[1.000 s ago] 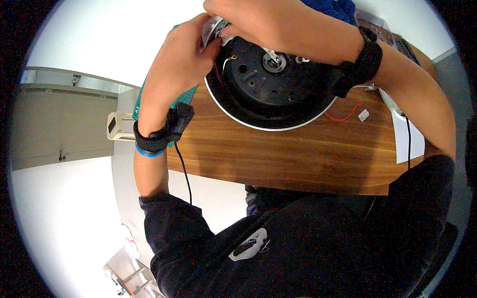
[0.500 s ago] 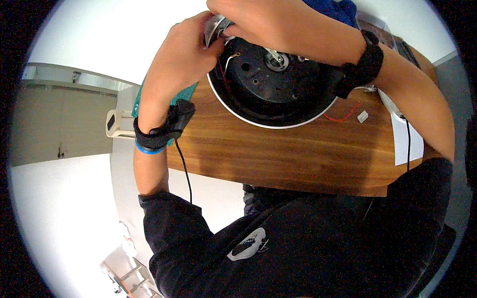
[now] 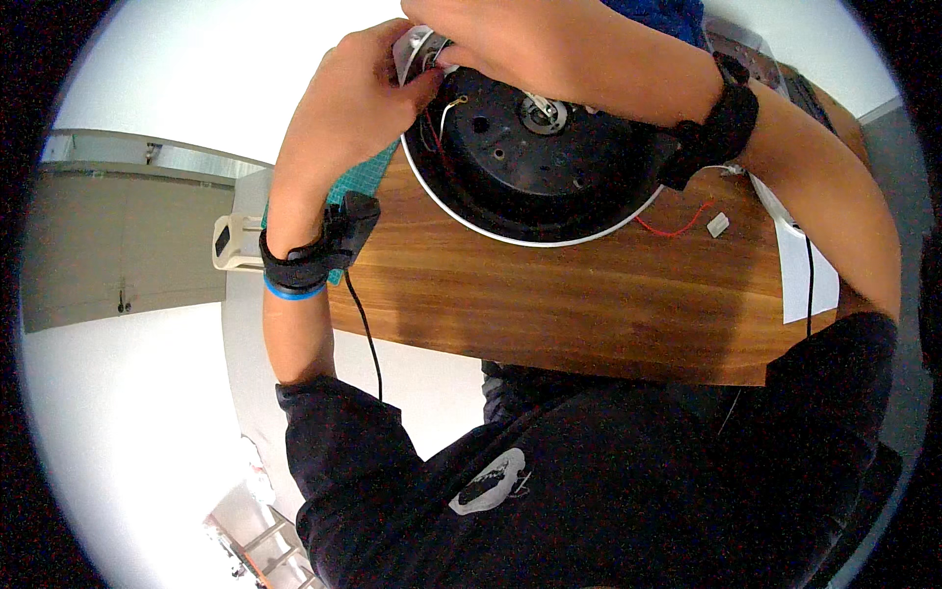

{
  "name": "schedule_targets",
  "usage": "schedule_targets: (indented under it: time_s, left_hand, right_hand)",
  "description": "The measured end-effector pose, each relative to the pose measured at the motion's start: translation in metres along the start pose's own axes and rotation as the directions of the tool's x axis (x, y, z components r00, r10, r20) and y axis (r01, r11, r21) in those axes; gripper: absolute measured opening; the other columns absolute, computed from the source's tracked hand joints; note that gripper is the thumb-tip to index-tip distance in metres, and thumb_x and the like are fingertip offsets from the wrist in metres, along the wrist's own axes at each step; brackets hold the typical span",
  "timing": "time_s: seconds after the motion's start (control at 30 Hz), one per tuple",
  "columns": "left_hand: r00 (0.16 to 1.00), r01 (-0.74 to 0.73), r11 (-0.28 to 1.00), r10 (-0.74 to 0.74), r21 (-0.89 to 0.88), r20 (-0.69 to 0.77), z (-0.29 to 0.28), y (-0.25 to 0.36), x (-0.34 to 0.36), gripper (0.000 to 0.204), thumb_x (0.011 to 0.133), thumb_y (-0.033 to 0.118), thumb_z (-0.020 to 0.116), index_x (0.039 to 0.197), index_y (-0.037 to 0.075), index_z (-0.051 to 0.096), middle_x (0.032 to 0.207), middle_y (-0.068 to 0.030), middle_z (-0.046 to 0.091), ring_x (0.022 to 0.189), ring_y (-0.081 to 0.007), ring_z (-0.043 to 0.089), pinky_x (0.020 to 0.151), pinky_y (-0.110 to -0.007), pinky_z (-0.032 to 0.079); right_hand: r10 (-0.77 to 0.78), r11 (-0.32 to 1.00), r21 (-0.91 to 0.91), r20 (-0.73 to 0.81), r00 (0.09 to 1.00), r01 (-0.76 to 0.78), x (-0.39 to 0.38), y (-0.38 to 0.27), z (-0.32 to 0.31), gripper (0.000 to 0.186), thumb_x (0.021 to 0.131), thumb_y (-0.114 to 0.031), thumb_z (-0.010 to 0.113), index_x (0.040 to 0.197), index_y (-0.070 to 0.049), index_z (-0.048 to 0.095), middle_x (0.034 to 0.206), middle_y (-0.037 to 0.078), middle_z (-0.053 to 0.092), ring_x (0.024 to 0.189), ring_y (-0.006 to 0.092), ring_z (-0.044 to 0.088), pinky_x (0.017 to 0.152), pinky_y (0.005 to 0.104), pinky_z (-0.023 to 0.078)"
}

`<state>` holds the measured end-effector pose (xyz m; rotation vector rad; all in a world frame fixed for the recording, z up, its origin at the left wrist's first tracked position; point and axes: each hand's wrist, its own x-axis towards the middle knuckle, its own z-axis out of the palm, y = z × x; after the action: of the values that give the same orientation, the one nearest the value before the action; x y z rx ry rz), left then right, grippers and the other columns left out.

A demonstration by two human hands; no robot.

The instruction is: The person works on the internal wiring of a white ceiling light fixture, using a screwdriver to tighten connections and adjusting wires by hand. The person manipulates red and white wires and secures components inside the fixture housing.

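A round black housing with a white rim [image 3: 549, 221] lies at the far side of the table, its inside facing up. In its middle sits a round metal fitting [image 3: 543, 113], and a thin wire with a ring terminal [image 3: 459, 100] stands up inside near the left wall. My left hand [image 3: 368, 93] is closed on a shiny, partly see-through piece [image 3: 405, 51] at the housing's upper left edge. My right hand [image 3: 496, 44] reaches across the housing to the same spot, thumb bent inward. Its other fingertips are hidden, so what they grip cannot be seen.
Right of the housing, a red wire [image 3: 675, 233] and a small white connector [image 3: 718, 225] lie on the wooden table [image 3: 549, 304]. White paper [image 3: 807, 275] is near the right edge. A green cutting mat [image 3: 361, 182] lies left; a clear plastic box [image 3: 751, 49] stands far right.
The housing has shifted slightly left, and my left hand has moved a little the same way. Both hands stay at the upper left edge.
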<state>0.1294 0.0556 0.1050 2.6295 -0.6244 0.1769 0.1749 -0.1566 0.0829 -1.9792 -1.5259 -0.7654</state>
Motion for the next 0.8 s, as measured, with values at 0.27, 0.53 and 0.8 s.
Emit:
schedule_targets:
  time_s: [0.27, 0.53, 0.8]
  left_hand:
    - [0.997, 0.053, 0.996, -0.050, -0.070, 0.053, -0.002, 0.002, 0.000, 0.031, 0.090, 0.014, 0.076, 0.114, -0.005, 0.072, 0.085, -0.0190, 0.075, 0.074, -0.0220, 0.071, 0.072, -0.035, 0.056]
    - [0.999, 0.026, 0.970, -0.019, -0.243, 0.031, 0.006, -0.011, -0.003, 0.035, 0.093, 0.013, 0.075, 0.123, -0.005, 0.069, 0.084, -0.0114, 0.075, 0.074, -0.0140, 0.067, 0.069, -0.032, 0.054]
    - [0.998, 0.054, 0.995, -0.051, -0.078, 0.047, 0.002, -0.010, 0.001, 0.032, 0.093, 0.011, 0.073, 0.121, -0.004, 0.071, 0.080, -0.0100, 0.074, 0.071, -0.0130, 0.066, 0.066, -0.031, 0.052]
  right_hand:
    - [-0.047, 0.997, -0.064, -0.019, 0.999, 0.045, -0.003, 0.002, 0.000, 0.014, 0.096, -0.009, 0.061, 0.090, 0.003, 0.056, 0.088, 0.017, 0.058, 0.071, 0.0302, 0.059, 0.067, 0.0403, 0.051]
    - [0.039, 0.992, -0.122, 0.045, 0.998, -0.033, 0.002, -0.006, -0.007, 0.019, 0.095, -0.007, 0.063, 0.095, 0.011, 0.055, 0.094, 0.019, 0.057, 0.071, 0.0255, 0.061, 0.063, 0.0337, 0.055]
    - [0.033, 0.991, -0.127, 0.026, 0.999, -0.030, 0.001, -0.003, -0.005, 0.018, 0.093, -0.007, 0.064, 0.094, 0.008, 0.056, 0.092, 0.019, 0.057, 0.070, 0.0264, 0.061, 0.063, 0.0355, 0.055]
